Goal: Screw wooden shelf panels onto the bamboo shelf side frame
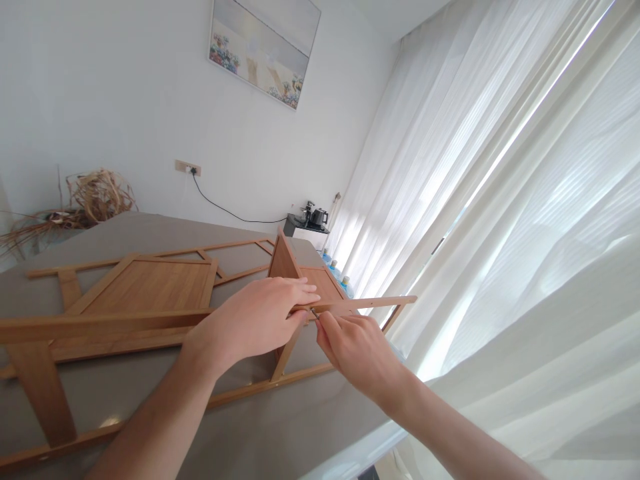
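A light-brown wooden frame (pixel 145 323) stands on its side on the table, with slatted or flat panels set between its rails. My left hand (pixel 255 317) is closed over the upper rail, fingers on top and thumb underneath, close to an upright panel (pixel 283 257). Just right of it, my right hand (pixel 355 343) pinches a thin metal piece (pixel 315 313) against the side of the same rail (pixel 370 303). Fingers cover most of that piece, so I cannot tell whether it is a screw or a hex key.
Behind the frame, another wooden panel assembly (pixel 150 283) lies on the grey-covered table (pixel 165 227). Dried plant strands (pixel 103 193) rest at the far left. A dark kettle (pixel 319 217) stands on a small cabinet, near several bottles (pixel 345 283). White curtains (pixel 500 200) hang along the right.
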The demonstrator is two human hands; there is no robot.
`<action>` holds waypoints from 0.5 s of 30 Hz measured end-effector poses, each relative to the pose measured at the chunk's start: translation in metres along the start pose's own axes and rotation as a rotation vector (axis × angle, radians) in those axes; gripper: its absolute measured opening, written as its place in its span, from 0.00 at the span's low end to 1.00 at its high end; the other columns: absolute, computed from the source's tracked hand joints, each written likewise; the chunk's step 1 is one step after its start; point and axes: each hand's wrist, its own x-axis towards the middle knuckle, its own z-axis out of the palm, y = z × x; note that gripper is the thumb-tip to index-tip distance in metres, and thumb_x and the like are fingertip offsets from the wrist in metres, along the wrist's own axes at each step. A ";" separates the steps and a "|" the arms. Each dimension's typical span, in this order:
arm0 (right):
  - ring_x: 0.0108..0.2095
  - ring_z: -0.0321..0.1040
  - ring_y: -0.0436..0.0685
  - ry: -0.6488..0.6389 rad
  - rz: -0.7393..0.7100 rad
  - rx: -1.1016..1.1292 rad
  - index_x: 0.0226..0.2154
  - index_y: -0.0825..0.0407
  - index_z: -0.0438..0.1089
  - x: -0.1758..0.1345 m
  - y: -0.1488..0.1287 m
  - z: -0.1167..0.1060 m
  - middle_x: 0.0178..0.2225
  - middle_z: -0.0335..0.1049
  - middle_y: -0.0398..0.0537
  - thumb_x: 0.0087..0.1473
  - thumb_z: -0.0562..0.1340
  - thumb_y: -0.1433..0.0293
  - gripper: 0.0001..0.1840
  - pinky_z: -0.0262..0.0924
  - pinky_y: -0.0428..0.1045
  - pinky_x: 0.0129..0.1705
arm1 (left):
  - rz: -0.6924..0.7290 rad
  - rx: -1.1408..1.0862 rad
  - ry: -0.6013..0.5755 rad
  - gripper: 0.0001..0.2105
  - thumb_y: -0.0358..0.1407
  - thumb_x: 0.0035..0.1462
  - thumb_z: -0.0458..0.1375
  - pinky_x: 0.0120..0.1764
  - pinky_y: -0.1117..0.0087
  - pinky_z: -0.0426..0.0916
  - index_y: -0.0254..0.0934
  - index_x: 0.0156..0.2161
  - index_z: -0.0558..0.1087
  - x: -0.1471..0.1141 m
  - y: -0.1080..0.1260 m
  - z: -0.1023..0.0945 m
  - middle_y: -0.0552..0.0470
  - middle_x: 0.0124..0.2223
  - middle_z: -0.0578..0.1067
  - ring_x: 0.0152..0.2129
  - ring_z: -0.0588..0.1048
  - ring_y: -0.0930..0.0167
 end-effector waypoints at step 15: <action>0.21 0.55 0.51 -0.090 -0.230 -0.279 0.25 0.51 0.61 0.005 0.005 -0.010 0.21 0.58 0.41 0.61 0.54 0.80 0.14 0.46 0.52 0.27 | -0.001 0.031 -0.005 0.19 0.39 0.62 0.48 0.58 0.66 0.63 0.52 0.54 0.73 -0.001 0.001 0.000 0.64 0.59 0.71 0.57 0.68 0.67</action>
